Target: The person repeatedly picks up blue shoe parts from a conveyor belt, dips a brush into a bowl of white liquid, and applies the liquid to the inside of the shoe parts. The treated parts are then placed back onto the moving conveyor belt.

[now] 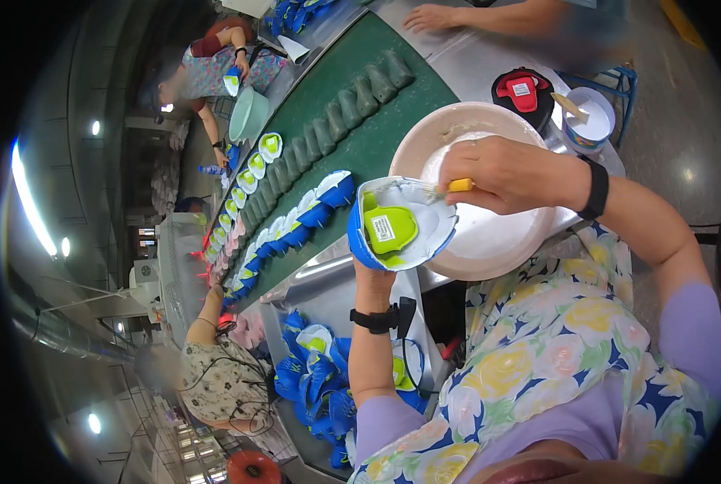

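Observation:
My left hand (368, 266) holds up a blue shoe upper (358, 234) from beneath; most of its fingers are hidden behind it. White lining and a lime-green tongue with a small label face up inside the upper. In a pinch, my right hand (498, 173) grips a brush (460, 185) by its yellow handle, and the bristles touch the white inner edge of the upper. Under both hands stands a wide pale pink basin (530, 262) with white liquid in it.
A green conveyor belt (348, 60) carries rows of grey shoe lasts (348, 109) and blue uppers (292, 230). A metal tray beside my left arm holds piled blue uppers (316, 387). A white tub (590, 121) and a red-and-black piece (522, 94) sit beyond the basin. Co-workers stand around the belt.

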